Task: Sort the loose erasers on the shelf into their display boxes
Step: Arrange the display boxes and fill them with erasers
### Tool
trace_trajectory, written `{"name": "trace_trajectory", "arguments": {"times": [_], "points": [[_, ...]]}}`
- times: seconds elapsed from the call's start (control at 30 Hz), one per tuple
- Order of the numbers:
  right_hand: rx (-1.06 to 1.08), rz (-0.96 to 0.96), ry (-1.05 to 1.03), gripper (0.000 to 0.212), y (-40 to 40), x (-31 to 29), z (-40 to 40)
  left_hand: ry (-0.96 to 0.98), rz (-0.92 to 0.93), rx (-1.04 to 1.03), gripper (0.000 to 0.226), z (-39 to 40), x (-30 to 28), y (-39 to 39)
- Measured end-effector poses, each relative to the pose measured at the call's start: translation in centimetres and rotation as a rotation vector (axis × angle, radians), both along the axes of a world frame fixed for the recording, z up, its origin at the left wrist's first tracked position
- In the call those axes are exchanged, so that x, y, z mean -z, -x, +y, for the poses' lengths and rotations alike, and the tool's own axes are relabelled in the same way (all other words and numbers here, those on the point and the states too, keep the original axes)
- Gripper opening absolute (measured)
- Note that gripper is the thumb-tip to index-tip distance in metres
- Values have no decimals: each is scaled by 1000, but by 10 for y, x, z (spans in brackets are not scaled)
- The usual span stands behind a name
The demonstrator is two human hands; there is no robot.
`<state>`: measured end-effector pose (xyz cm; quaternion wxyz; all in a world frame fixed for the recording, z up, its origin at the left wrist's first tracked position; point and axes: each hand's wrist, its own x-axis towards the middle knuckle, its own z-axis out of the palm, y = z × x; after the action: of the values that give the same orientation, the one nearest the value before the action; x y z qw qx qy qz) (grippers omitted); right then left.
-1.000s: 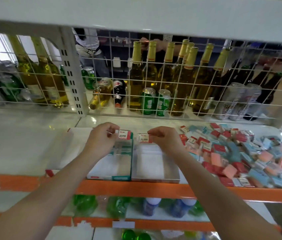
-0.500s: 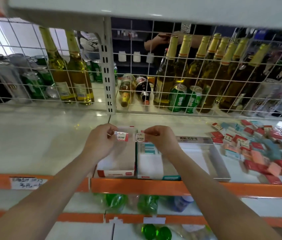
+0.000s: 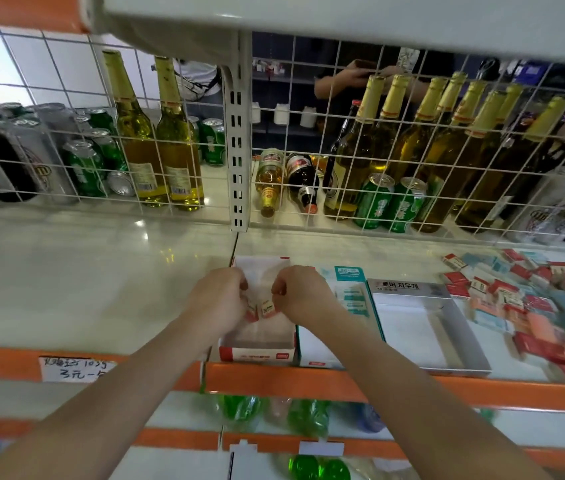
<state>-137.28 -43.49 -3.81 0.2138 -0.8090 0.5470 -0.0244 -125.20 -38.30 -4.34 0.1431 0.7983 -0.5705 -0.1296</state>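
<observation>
You hold two small erasers over the red-trimmed display box (image 3: 256,353), which sits at the front edge of the shelf (image 3: 101,289), near the middle of the view. Your left hand (image 3: 217,301) has its fingers curled around the red-and-white eraser (image 3: 251,313), and your right hand (image 3: 303,294) pinches the second eraser (image 3: 267,308) with its fingers curled too. The two erasers are touching or almost touching; I cannot tell which.

At 3 o'clock from this box, just beside it, stands the teal-trimmed box (image 3: 350,299) with some teal erasers inside. Further at 3 o'clock is the grey box (image 3: 423,327), with printed letters on its back flap.

Still further at 3 o'clock lies the pile of loose erasers (image 3: 533,303), red, blue and pink, spread on the shelf up to the edge of the view.

At 12 o'clock, behind the wire grid (image 3: 308,133), stand the yellow-capped bottles (image 3: 412,150) and the green cans (image 3: 388,202). At 8 o'clock, on the orange shelf edge (image 3: 308,381), a handwritten price label (image 3: 75,368) is fixed.
</observation>
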Motion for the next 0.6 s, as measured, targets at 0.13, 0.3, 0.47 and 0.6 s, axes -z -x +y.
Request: {"name": "trace_trajectory", "arguments": {"times": [0.13, 0.3, 0.47, 0.6], "points": [[-16, 8, 41, 26, 4, 0, -1, 9, -122, 42, 29, 1, 1, -2], [-52, -88, 73, 32, 23, -2, -1, 21, -168, 152, 31, 4, 1, -10], [-77, -72, 69, 34, 33, -2, -2, -3, -186, 332, 28, 3, -5, -7], [-84, -89, 87, 35, 38, 2, 0, -154, -324, 393, 18, -1, -2, -3]]}}
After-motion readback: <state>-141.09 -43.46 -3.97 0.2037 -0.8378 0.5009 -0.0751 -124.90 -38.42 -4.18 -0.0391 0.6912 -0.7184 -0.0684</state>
